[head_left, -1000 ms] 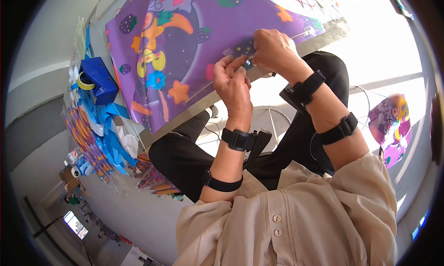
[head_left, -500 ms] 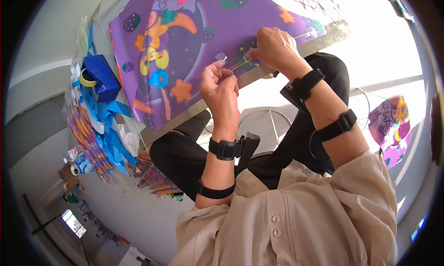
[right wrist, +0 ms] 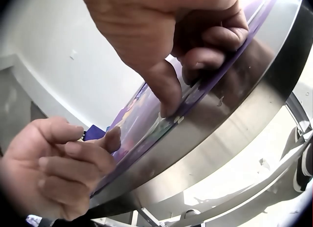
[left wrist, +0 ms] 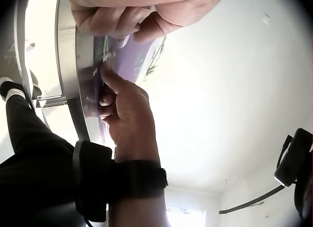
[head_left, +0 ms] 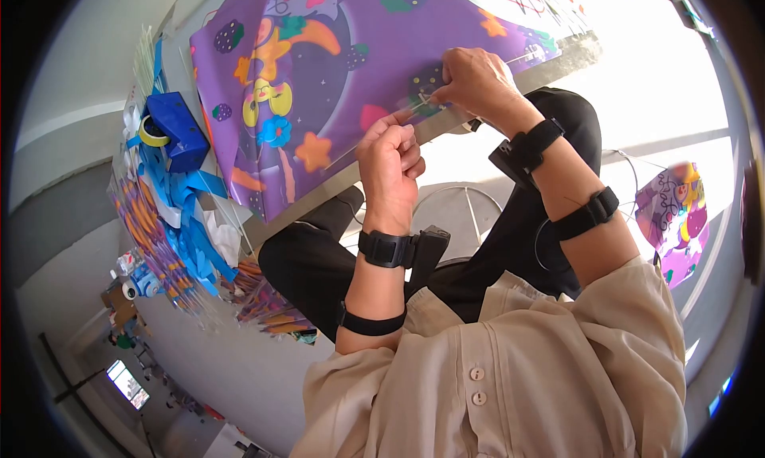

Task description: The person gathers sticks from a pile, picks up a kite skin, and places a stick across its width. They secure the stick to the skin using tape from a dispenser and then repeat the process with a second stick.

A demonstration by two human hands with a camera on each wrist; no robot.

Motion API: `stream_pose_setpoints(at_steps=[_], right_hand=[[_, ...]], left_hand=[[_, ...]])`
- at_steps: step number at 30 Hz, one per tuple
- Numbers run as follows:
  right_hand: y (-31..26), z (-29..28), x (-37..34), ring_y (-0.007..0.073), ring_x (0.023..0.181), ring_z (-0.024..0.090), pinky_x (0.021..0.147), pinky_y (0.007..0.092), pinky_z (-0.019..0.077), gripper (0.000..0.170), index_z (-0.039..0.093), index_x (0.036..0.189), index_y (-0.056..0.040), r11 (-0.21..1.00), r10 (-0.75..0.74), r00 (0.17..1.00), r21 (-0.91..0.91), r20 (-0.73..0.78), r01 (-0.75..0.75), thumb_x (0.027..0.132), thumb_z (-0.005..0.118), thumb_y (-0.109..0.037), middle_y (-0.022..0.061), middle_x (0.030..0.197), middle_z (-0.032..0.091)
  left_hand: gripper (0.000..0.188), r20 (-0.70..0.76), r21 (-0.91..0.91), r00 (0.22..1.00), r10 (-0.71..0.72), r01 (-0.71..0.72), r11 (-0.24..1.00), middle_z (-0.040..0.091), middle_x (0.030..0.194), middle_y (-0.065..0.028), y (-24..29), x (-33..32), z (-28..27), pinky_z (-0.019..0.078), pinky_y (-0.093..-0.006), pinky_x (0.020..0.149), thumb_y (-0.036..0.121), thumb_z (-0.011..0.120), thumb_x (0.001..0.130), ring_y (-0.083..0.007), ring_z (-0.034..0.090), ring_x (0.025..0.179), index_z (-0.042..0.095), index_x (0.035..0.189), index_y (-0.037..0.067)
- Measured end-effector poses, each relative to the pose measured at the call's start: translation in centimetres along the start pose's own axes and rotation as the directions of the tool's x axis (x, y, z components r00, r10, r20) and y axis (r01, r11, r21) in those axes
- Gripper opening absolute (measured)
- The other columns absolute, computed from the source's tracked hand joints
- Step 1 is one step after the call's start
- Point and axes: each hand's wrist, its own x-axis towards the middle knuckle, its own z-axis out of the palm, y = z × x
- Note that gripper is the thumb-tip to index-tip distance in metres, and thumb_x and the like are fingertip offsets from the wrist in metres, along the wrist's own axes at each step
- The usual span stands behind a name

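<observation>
A purple kite sheet (head_left: 370, 67) with cartoon prints lies over a metal-edged table. A thin pale rod (head_left: 522, 58) runs along its near edge. My right hand (head_left: 480, 82) rests at that edge with its fingers curled, the thumb (right wrist: 168, 97) bearing down on the rod beside a small pale fitting (right wrist: 179, 119). To its left, my left hand (head_left: 388, 171) reaches to the same edge, index finger extended and the other fingers loosely bent. A small clear strip (left wrist: 125, 41) shows beside the left fingertips in the left wrist view.
A blue tape dispenser (head_left: 177, 131) with a yellow roll stands at the table's left end, next to blue ribbons (head_left: 187, 207). Bundles of printed pieces (head_left: 151, 235) hang below. The table's metal rim (right wrist: 215, 119) faces my knees. Another printed kite (head_left: 673, 219) is at far right.
My left hand first drew left from the right hand, a clear strip showing at its fingertips, then moved slightly back right to the edge. My right hand has barely moved.
</observation>
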Motion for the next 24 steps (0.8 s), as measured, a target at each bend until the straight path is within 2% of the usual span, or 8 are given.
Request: stream_pose_setpoints(at_steps=[2,12,24], right_hand=[[-0.03,0.10,-0.04,0.0286,0.062,0.060,0.056,0.0370,0.0445,0.032,0.059,0.067,-0.0042,1.000,0.000,1.000,-0.002,-0.021,0.000,0.059,0.080,-0.027,0.0110,0.062,0.060],[-0.05,0.14,0.08,0.0285,0.060,0.060,0.056,0.0371,0.0447,0.032,0.059,0.068,-0.0046,0.999,0.009,1.000,-0.047,-0.008,-0.009,0.058,0.080,-0.027,0.0103,0.061,0.060],[0.10,0.16,0.03,0.0277,0.062,0.060,0.055,0.0369,0.0444,0.032,0.059,0.069,-0.0047,0.999,-0.014,1.000,-0.042,-0.020,0.013,0.060,0.080,-0.027,0.0102,0.063,0.060]], left_hand=[[0.028,0.018,0.024,0.999,-0.038,0.038,0.999,0.036,0.060,0.0042,0.06,0.30,0.18,0.0217,-0.0209,0.039,0.001,0.049,0.076,-0.0044,0.027,0.041,0.053,0.104,-0.005],[0.028,0.008,-0.005,0.996,-0.087,0.087,0.996,0.031,0.055,0.0068,-0.28,0.94,0.37,0.0191,-0.0210,0.039,0.000,0.049,0.076,-0.0039,0.024,0.039,0.054,0.102,-0.008],[0.026,-0.060,0.072,0.998,-0.004,0.008,0.997,0.032,0.056,0.0049,-0.87,0.78,0.94,0.0193,-0.0213,0.039,-0.003,0.048,0.075,-0.0044,0.025,0.040,0.058,0.099,-0.009]])
